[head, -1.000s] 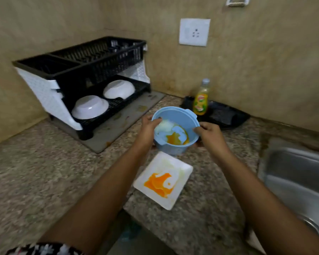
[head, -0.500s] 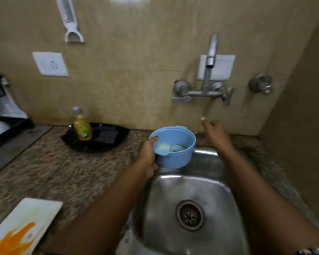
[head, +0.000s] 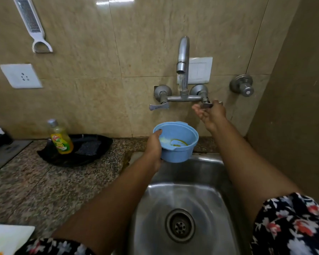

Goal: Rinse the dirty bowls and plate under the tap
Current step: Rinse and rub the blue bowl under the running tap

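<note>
The left hand (head: 154, 147) grips the blue bowl (head: 176, 141) by its rim, thumb inside, holding it over the back edge of the sink (head: 188, 199), below the tap (head: 183, 59). Yellow residue sits in the bowl. The right hand (head: 211, 114) is at the tap's right lever (head: 206, 105), fingers loosely spread around it. A plate (head: 7, 236) lies on the table (head: 44, 181).
</note>
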